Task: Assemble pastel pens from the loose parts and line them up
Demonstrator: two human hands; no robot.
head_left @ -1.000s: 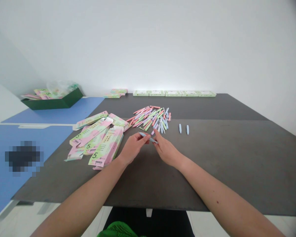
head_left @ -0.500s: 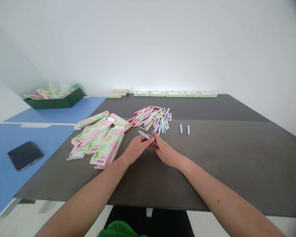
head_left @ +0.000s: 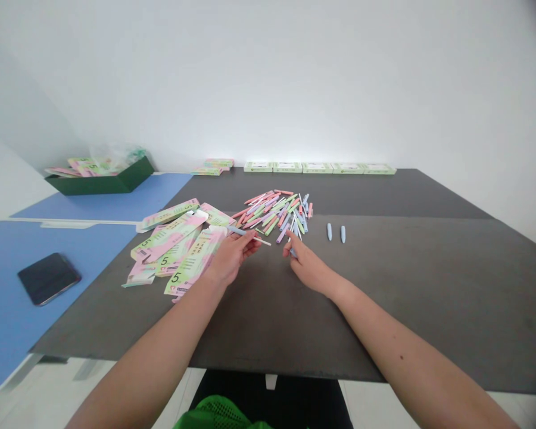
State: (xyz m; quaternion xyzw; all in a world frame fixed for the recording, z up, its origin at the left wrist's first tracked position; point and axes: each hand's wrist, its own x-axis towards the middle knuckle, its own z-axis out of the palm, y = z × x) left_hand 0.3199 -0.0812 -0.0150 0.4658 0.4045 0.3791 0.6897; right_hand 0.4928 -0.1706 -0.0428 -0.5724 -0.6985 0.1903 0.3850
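Note:
My left hand (head_left: pixel 233 255) pinches a slim light-blue pen (head_left: pixel 236 230), and a thin white part (head_left: pixel 263 241) of it sticks out to the right past the fingertips. Curled around a short light-blue pen cap (head_left: pixel 293 253) is my right hand (head_left: pixel 310 265), a little way off to the right and largely hiding the cap. Just beyond both hands lies a loose pile of pastel pens and pen parts (head_left: pixel 274 210) in pink, green, purple and blue. Two short light-blue pieces (head_left: pixel 329 232) lie side by side, apart from the pile, right of my right hand.
Pink-and-green cartons (head_left: pixel 190 262) overlap on the left of the dark table (head_left: pixel 406 286). A row of light-green boxes (head_left: pixel 317 168) lines the back edge, with a small stack (head_left: pixel 218 163) to its left. A phone (head_left: pixel 49 278) and a green tray (head_left: pixel 111 183) rest on blue tables.
My hands have moved apart, and the light-blue pen held between them has separated. Its longer part went left in my left hand, exposing the white end; the short part stayed in my right.

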